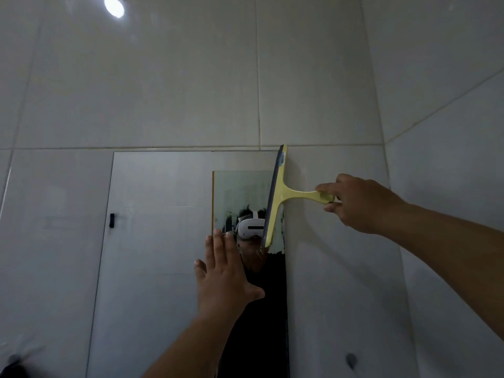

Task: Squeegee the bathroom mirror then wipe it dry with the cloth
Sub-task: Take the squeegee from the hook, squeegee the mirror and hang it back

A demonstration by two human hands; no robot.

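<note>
The mirror (163,203) hangs on the tiled wall and fills the middle of the view. A yellow squeegee (281,192) with a dark rubber blade stands upright against the mirror's right edge, near the top corner. My right hand (357,203) grips its handle from the right. My left hand (223,274) lies flat on the glass with fingers spread, lower and to the left of the blade. A smeared wet patch shows on the glass beside the blade. No cloth is in view.
Large pale wall tiles (341,77) surround the mirror, with a corner to a side wall (450,159) at the right. A small black hook (111,221) shows as a reflection in the mirror's left part. A ceiling light reflects at top left (114,6).
</note>
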